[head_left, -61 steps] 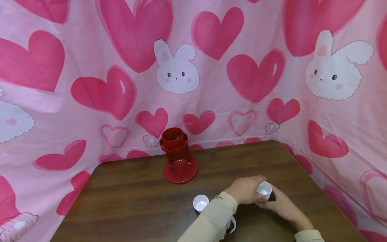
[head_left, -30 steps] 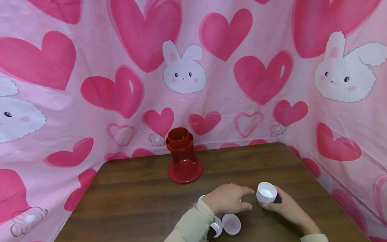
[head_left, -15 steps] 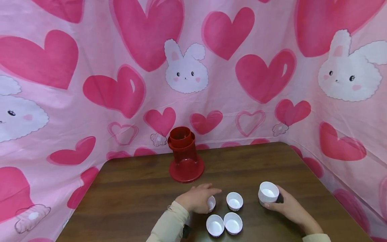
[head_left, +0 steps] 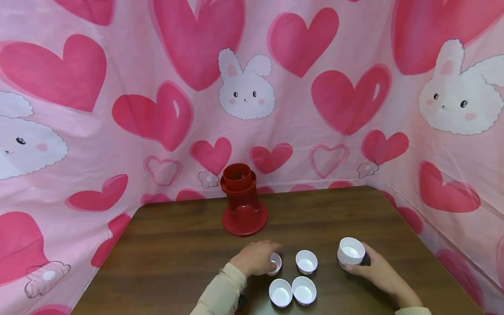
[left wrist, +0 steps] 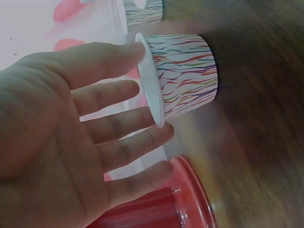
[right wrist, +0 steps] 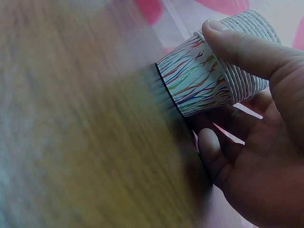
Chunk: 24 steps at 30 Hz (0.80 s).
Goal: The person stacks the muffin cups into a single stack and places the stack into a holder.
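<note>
My right hand point(head_left: 376, 269) grips a stack of nested paper baking cups point(head_left: 351, 251) at the table's right side. In the right wrist view, its thumb lies along the stacked rims, and the lowest cup's wall shows colourful wavy lines point(right wrist: 197, 76). My left hand point(head_left: 253, 258) is at a single paper cup point(head_left: 277, 264), with thumb tip right at the rim and fingers spread in the left wrist view. Beside that cup stand three more white cups: one point(head_left: 306, 262) to its right and two side by side nearer me, a left one point(head_left: 281, 293) and a right one point(head_left: 304, 291).
A red holder point(head_left: 244, 218) with a round base and an upright tube stands behind the cups, toward the back of the brown wooden table point(head_left: 177, 245). Pink fabric point(head_left: 287, 118) printed with hearts and rabbits hangs around the back and sides.
My left hand has left the stack and moved left to the rear-left cup, uncovering the cups on the table. My right hand keeps holding the stack. The head view has shifted slightly.
</note>
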{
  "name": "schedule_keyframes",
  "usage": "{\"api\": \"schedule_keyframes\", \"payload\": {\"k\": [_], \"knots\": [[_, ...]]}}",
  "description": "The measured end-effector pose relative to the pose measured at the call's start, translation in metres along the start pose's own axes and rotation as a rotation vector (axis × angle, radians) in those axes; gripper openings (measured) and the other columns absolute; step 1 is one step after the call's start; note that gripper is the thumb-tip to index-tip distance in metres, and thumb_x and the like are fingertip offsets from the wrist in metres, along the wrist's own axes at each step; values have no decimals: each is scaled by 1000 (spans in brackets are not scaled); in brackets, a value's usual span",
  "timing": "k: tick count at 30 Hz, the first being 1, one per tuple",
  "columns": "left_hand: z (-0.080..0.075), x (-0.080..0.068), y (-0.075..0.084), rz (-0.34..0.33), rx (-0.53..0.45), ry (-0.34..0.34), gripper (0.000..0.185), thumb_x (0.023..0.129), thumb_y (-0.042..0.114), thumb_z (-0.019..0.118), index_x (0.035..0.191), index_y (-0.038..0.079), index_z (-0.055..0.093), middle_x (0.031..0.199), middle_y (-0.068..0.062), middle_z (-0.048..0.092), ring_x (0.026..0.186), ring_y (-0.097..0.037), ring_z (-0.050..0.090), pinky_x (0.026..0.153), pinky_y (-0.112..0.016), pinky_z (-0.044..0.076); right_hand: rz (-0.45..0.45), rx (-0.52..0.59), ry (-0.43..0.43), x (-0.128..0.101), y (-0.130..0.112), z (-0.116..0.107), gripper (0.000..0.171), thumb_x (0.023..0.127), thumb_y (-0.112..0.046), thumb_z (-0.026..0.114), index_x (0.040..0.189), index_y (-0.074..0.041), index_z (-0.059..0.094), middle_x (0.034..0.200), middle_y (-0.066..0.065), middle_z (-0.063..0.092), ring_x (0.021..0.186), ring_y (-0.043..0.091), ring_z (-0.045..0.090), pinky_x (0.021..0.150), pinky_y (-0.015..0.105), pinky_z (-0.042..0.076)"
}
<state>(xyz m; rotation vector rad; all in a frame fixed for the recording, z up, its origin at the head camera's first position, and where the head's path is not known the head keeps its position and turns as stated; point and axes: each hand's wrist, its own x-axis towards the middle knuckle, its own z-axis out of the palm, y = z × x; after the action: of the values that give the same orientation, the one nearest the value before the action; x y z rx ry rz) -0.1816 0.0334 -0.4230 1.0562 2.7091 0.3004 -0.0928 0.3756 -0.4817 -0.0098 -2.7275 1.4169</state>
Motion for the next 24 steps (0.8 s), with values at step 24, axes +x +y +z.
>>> {"api": "schedule_keyframes", "payload": {"k": [24], "knots": [[6, 12, -10, 5, -76, 93, 61, 83, 34, 81, 136, 13, 61, 125, -5, 65, 107, -19, 64, 91, -39, 53, -16, -24, 6, -1, 3, 0, 68, 81, -19, 84, 136, 5, 51, 115, 9, 65, 105, 16, 56, 91, 44, 44]]}}
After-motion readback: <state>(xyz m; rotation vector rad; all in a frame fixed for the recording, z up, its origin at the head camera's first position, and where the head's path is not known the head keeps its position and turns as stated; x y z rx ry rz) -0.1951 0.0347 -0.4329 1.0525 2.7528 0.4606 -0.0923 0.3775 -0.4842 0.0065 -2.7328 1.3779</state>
